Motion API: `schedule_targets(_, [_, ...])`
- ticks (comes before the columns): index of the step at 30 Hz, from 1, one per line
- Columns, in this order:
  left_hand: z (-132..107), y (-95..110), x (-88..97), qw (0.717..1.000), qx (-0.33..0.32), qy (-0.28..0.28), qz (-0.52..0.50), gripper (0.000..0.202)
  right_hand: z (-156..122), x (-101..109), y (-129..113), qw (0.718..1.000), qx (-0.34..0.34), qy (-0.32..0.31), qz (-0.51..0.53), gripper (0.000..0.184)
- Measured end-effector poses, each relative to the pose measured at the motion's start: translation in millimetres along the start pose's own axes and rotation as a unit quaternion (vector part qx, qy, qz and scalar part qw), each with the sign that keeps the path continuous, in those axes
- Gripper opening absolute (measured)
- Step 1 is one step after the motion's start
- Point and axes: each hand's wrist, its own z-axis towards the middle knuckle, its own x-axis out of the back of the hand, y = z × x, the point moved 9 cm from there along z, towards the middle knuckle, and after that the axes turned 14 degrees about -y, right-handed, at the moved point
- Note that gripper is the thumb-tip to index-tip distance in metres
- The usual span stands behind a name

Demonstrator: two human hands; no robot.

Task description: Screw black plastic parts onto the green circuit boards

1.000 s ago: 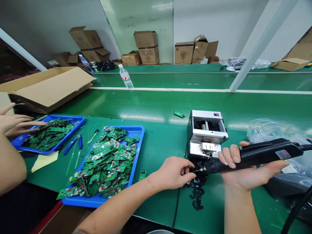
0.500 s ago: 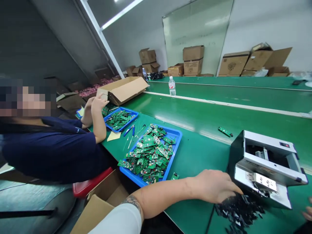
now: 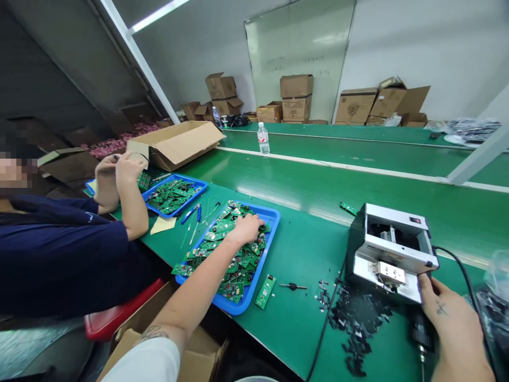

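Observation:
My left hand reaches into the blue tray, its fingers closed on a circuit board at the right side of the heap of green circuit boards. What the fingertips do is partly hidden by the hand. My right hand is wrapped round a black electric screwdriver, bit pointing down, beside the silver and black machine. One loose circuit board lies right of the tray, with a double-ended bit next to it. Small black parts are spread before the machine.
A co-worker sits at the left by a second blue tray of boards. Blue-handled pliers lie between the trays. A water bottle stands behind, and a black cable crosses the table.
My left hand has moved from the black parts leftward to the boards in the tray. My right hand, barely visible before, now shows with the screwdriver. The view has swung right.

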Motion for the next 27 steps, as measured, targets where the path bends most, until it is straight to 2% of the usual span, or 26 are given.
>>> schedule_targets(3, [-1,3,1.0,0.999,-0.020,0.030,-0.014,0.028,-9,4,-5,0.999,0.003,-0.034,0.033,0.056])
schedule_targets(5, [0,4,5.3,0.998,-0.035,0.046,-0.028,0.024,-28,21,-11,0.999,-0.006,-0.004,0.035,0.061])
schedule_targets(6, [0,4,8.2,0.997,-0.043,0.053,-0.036,0.022,-43,35,-15,0.999,-0.012,0.036,0.037,0.063])
schedule_targets(7, [0,5,11.3,0.996,-0.052,0.059,-0.044,0.022,-62,54,-21,0.993,-0.015,0.109,0.046,0.059])
schedule_targets(9, [1,10,17.6,0.993,-0.065,0.074,-0.063,0.024,-113,90,-41,0.953,0.020,0.287,0.096,0.046])
schedule_targets(10, [2,14,20.7,0.990,-0.072,0.083,-0.084,0.026,-133,96,-57,0.938,0.070,0.317,0.122,0.040])
schedule_targets(11, [2,20,23.1,0.986,-0.082,0.091,-0.114,0.029,-146,96,-76,0.930,0.125,0.314,0.146,0.034])
schedule_targets(13, [2,41,25.8,0.968,-0.117,0.103,-0.198,0.033,-163,76,-128,0.921,0.280,0.231,0.139,0.026])
schedule_targets(14, [2,56,24.6,0.956,-0.146,0.098,-0.233,0.034,-170,58,-155,0.913,0.353,0.177,0.101,0.024])
schedule_targets(15, [2,72,23.1,0.945,-0.173,0.096,-0.260,0.034,-172,36,-177,0.913,0.387,0.117,0.054,0.024])
schedule_targets(17, [4,105,13.1,0.921,-0.229,0.063,-0.309,0.035,-170,-3,-202,0.914,0.401,0.047,-0.038,0.025])
schedule_targets(19, [8,129,-4.9,0.898,-0.250,0.009,-0.363,0.035,-164,-29,-213,0.916,0.393,0.020,-0.082,0.023])
schedule_targets(21, [10,146,-27.0,0.882,-0.255,-0.055,-0.391,0.033,-160,-43,-218,0.917,0.387,0.012,-0.096,0.021])
schedule_targets(22, [10,150,-35.0,0.882,-0.258,-0.068,-0.388,0.031,-159,-48,-218,0.918,0.383,0.009,-0.101,0.020])
schedule_targets(27, [5,156,-52.5,0.904,-0.267,-0.060,-0.328,0.027,-155,-60,-215,0.924,0.367,0.013,-0.107,0.021])
